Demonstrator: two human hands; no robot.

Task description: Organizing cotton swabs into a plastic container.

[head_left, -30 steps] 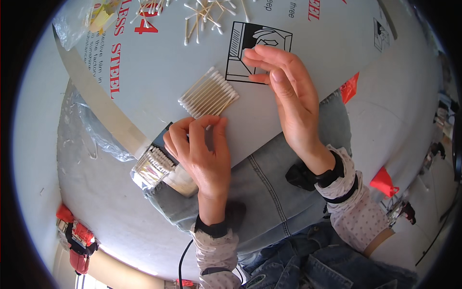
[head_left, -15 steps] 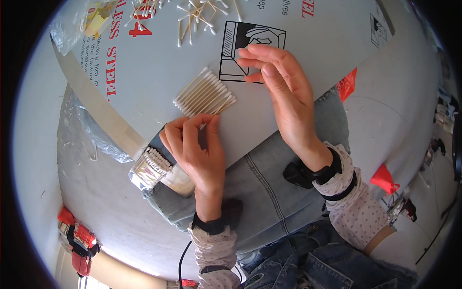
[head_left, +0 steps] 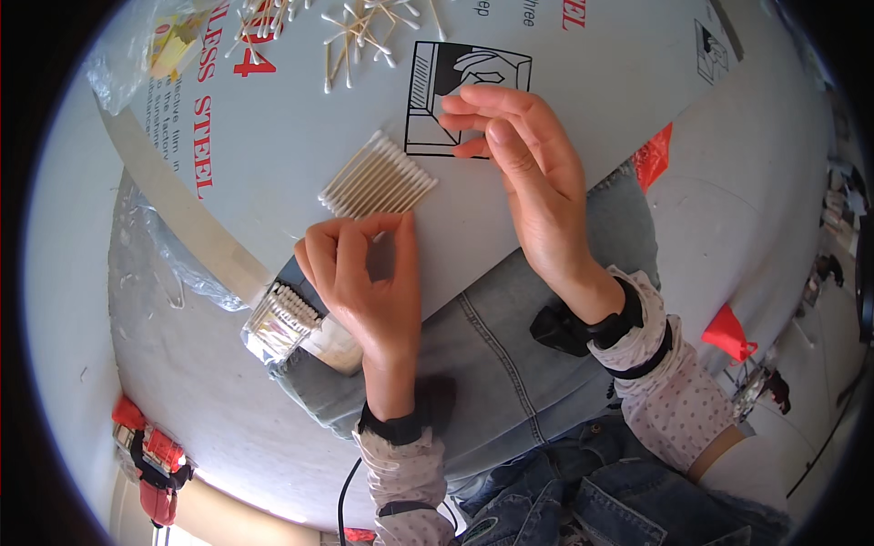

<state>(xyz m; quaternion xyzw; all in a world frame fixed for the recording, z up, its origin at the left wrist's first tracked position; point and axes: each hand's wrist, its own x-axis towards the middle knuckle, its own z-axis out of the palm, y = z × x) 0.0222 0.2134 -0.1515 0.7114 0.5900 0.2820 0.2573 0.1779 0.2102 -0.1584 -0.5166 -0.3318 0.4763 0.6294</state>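
Observation:
A neat row of cotton swabs [head_left: 378,177] lies side by side on the grey film-covered board [head_left: 492,218]. At its near edge my left hand [head_left: 360,278] is closed, thumb and fingertips pinched on the nearest swab, whose lower part the fingers hide. To the right, my right hand [head_left: 542,187] hovers above the board, open, fingers spread and slightly bent, with nothing in them. Left of my left wrist sits a clear pack of cotton swabs [head_left: 282,318], next to a white piece [head_left: 332,346] partly covered by the hand.
Loose cotton swabs [head_left: 369,32] lie scattered across the far part of the board, with another heap [head_left: 264,23] beside them. A crumpled clear plastic bag [head_left: 123,64] rests at the far left corner. Denim-covered legs [head_left: 492,364] are under the board's near edge.
The slanted swab at my left fingertips now lies in line with the row. Both hands stay nearly in place; the board and swabs appear shifted slightly left in view.

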